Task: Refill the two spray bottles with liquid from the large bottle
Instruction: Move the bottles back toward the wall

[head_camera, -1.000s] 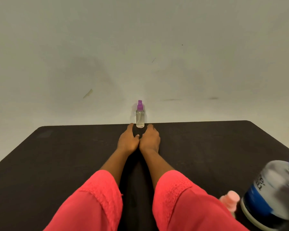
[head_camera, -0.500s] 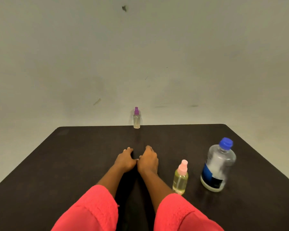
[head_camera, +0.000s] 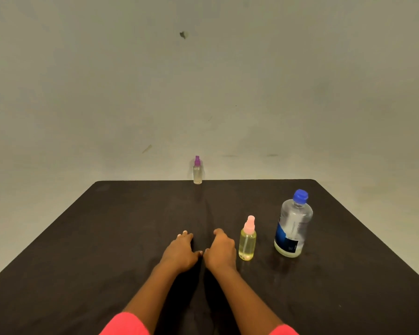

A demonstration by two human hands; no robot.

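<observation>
Lower centre of the frame: a person's left hand (head_camera: pixel 179 252) rests on the dark matte table (head_camera: pixel 107 238), fingers loosely bent and gripping nothing. Just above it, at the table's far edge against the pale wall (head_camera: pixel 107 93), stands a small clear plastic spray bottle with a purple top (head_camera: pixel 197 174). It looks close to empty, though it is too small to judge surely. The right hand (head_camera: pixel 221 252) lies beside the left, thumbs almost meeting, equally slack and empty.

Just right of that hand stands a second clear spray bottle with a pink top (head_camera: pixel 247 243), upright and holding pale yellow liquid up to its shoulder. Further right, at mid-right of the frame, the large clear plastic bottle with a blue screw cap and dark blue label (head_camera: pixel 292 228) stands upright and holds clear liquid; its level is hard to read.

All three tops are on, so refilling appears not yet begun. The next move likely calls for taking up a spray bottle, unscrewing its head, then opening the large bottle.
</observation>
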